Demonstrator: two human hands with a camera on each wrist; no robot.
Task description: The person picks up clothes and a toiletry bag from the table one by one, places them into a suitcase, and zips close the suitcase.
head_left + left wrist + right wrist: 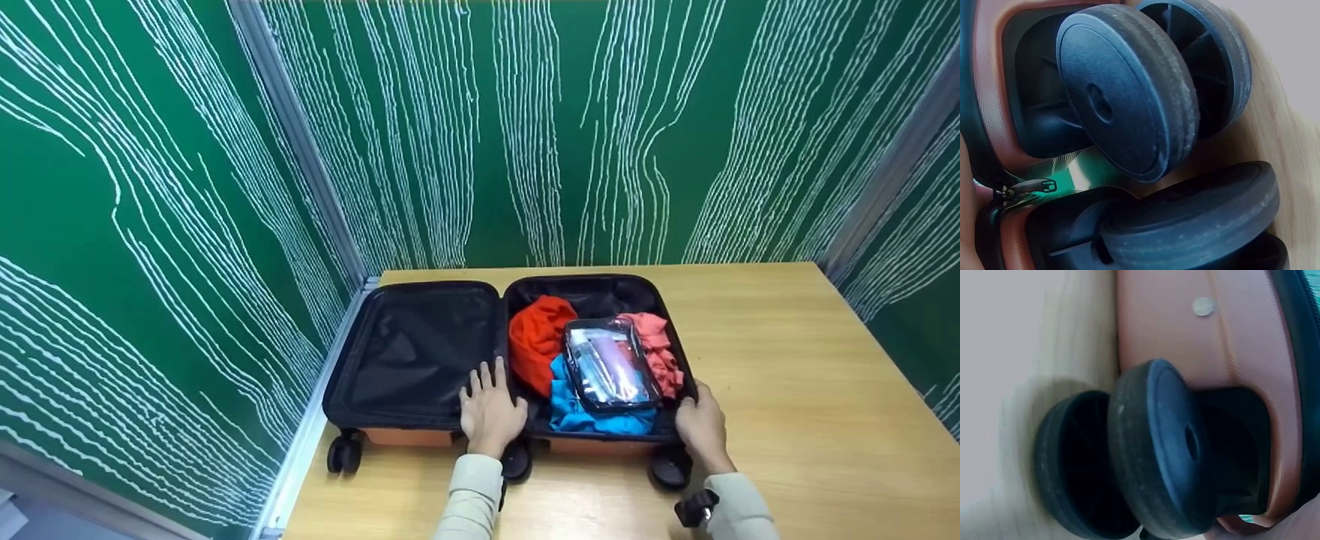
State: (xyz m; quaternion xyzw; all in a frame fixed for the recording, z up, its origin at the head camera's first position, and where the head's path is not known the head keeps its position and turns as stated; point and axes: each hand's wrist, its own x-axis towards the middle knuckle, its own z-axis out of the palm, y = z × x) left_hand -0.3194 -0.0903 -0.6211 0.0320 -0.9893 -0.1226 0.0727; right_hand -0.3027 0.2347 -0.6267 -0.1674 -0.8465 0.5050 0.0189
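Observation:
An orange suitcase (409, 437) with black lining lies unfolded on a wooden table. My left hand (491, 412) rests, fingers spread, on the front end of its middle seam, between the halves. At the front right corner, my right hand (703, 427) grips the suitcase's rim; part of that hand shows at the lower edge of the right wrist view. Inside the right half are a red-orange cloth (538, 341), a blue cloth (592, 420) and a coral cloth (660, 349). A clear zip pouch (611, 364) with black edges lies over them, small items inside.
Black caster wheels (1123, 95) stick out from the suitcase's near side, also at the right corner (1157, 450). A zipper pull (1033, 186) hangs between the halves. Green panels (570, 150) with white lines stand behind and beside the table (810, 390).

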